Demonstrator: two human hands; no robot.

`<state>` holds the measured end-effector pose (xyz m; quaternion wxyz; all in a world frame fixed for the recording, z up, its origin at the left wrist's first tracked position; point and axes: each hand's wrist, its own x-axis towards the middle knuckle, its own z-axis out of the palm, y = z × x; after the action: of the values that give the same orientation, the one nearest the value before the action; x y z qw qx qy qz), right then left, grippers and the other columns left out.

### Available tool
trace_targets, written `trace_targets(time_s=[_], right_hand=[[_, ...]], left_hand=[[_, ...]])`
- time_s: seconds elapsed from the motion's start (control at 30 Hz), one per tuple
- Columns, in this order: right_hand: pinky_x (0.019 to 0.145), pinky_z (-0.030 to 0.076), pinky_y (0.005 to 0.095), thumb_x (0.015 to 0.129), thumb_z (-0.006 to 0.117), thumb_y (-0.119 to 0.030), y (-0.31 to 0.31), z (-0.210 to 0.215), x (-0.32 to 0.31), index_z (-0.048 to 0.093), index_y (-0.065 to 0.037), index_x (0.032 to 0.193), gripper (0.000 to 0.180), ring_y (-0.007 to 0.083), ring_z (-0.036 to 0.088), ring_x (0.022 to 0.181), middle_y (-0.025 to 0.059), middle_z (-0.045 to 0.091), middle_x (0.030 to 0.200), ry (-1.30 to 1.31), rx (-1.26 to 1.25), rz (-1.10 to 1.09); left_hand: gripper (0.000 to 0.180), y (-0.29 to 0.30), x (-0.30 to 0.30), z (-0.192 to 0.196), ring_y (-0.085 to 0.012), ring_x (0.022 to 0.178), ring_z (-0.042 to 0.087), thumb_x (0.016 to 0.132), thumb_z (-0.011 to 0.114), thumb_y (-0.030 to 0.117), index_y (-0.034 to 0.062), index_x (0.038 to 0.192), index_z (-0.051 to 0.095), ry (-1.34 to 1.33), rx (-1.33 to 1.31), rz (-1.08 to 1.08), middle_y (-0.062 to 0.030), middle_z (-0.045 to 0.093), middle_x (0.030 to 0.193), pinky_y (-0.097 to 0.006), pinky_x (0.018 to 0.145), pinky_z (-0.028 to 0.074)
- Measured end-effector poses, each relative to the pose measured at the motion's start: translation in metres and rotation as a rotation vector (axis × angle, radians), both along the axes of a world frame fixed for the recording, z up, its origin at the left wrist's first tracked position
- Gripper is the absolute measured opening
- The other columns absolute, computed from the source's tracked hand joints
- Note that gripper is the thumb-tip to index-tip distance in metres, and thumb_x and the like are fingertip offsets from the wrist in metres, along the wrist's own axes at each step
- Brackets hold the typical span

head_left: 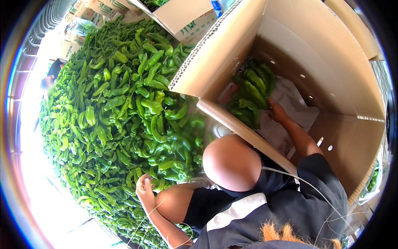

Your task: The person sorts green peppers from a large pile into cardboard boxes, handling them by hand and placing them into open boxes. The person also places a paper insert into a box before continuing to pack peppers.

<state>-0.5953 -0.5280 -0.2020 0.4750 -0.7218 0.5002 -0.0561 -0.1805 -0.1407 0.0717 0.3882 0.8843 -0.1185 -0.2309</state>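
A broad heap of long green peppers point(120, 103) spreads over the floor to my left. My left hand point(145, 186) hovers at the heap's near edge by my knee, its fingers loosely bent and apart, with no pepper visible in it. Inside a tall open cardboard box point(323, 54) on my right, my right hand point(277, 112) reaches down. Its fingers close against a cluster of green peppers point(255, 89) lying at the box's far left inner corner; the fingertips are partly hidden by them. Pale paper point(290, 97) lines the bottom of the box.
Another cardboard box point(184, 16) with green peppers stands beyond the heap, and more cartons point(101, 8) line the back. The box's near wall rises beside my bent knee point(232, 162). Another person point(54, 70) is partly visible at the heap's far left edge.
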Motion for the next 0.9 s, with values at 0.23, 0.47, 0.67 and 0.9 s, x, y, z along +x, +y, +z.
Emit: trace_targets(time_s=[0.23,0.47,0.67,0.9], right_hand=[[0.091,0.045,0.0485,0.083,0.064,-0.009,-0.032,-0.057,0.007,0.047,-0.004,0.126,0.047,0.0452,0.057,0.108,0.0264,0.061,0.115,0.198,-0.189,0.153],[0.100,0.042,0.0394,0.083,0.072,-0.020,-0.030,-0.033,-0.020,0.042,0.000,0.140,0.068,0.0330,0.049,0.124,0.0235,0.048,0.136,0.282,-0.299,0.127],[0.080,0.049,0.0360,0.099,0.051,-0.031,-0.031,0.210,0.053,0.042,0.000,0.138,0.050,0.0255,0.058,0.092,0.0158,0.057,0.116,-0.228,-0.774,-0.395],[0.077,0.050,0.0396,0.088,0.062,-0.014,0.106,0.363,0.290,0.053,0.002,0.114,0.032,0.0292,0.057,0.088,0.0167,0.059,0.094,-0.492,-0.995,0.761]], left_hand=[[0.030,-0.002,0.004,0.000,-0.0193,0.100,0.064,0.092,0.063,0.013,-0.0036,0.116,0.061,0.177,0.137,-0.067,-0.0119,0.067,0.109,-0.032,0.089,0.050],[0.039,-0.019,0.032,-0.021,-0.0218,0.105,0.064,0.084,0.068,0.007,-0.0004,0.122,0.060,0.246,0.070,-0.379,-0.0139,0.067,0.111,-0.033,0.091,0.050],[0.023,0.005,0.060,-0.051,-0.0168,0.069,0.067,0.093,0.060,0.018,-0.0030,0.099,0.066,0.334,0.183,-0.284,-0.0116,0.068,0.079,-0.031,0.066,0.052],[0.024,-0.010,0.081,-0.156,-0.0371,0.084,0.067,0.093,0.057,0.032,0.0110,0.103,0.064,-0.013,-0.102,-0.469,-0.0179,0.068,0.087,-0.047,0.075,0.052]])
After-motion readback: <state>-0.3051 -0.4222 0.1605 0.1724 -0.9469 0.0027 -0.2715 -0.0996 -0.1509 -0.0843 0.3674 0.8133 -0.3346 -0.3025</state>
